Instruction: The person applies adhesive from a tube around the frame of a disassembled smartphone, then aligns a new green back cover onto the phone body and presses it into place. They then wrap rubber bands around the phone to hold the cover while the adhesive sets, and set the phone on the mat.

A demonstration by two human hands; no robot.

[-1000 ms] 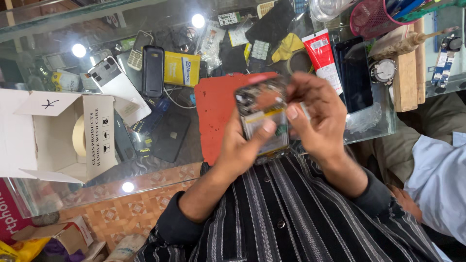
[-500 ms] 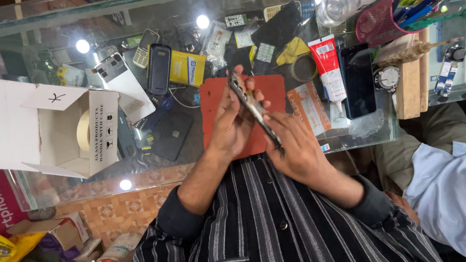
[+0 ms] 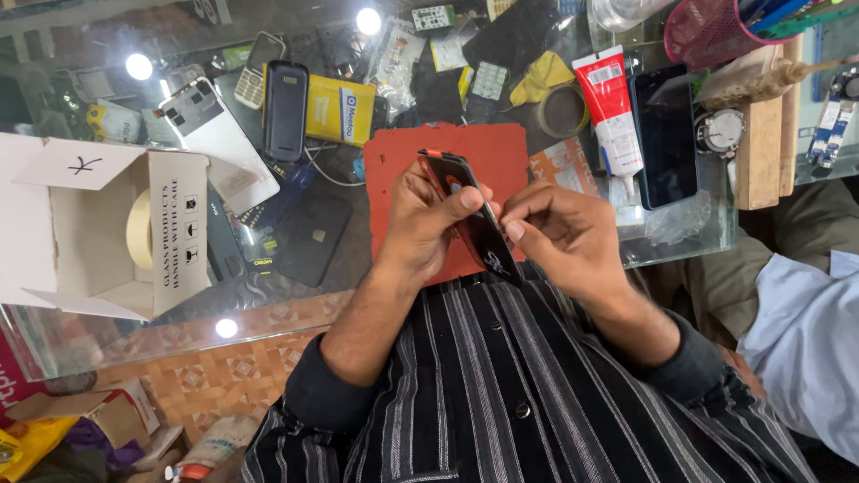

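My left hand (image 3: 428, 224) grips a black mobile phone (image 3: 472, 219) from the left, thumb across its dark face. The phone is tilted, its top end with an orange strip pointing away from me. My right hand (image 3: 559, 237) pinches the phone's right edge near the middle with fingertips and thumb. Both hands hover over a red mat (image 3: 506, 156) lying on the glass counter (image 3: 707, 237).
An open white cardboard box (image 3: 85, 228) with a tape roll inside sits at left. Phones, a yellow packet (image 3: 338, 109), a red-and-white tube (image 3: 611, 107), a dark phone (image 3: 667, 134), a wooden block (image 3: 761, 134) and a pink basket (image 3: 716, 27) crowd the counter. Another person's sleeve (image 3: 805, 331) shows at right.
The phone has turned from showing its open inner side, through edge-on, to its dark face toward me. My hands have shifted slightly downward over the red mat.
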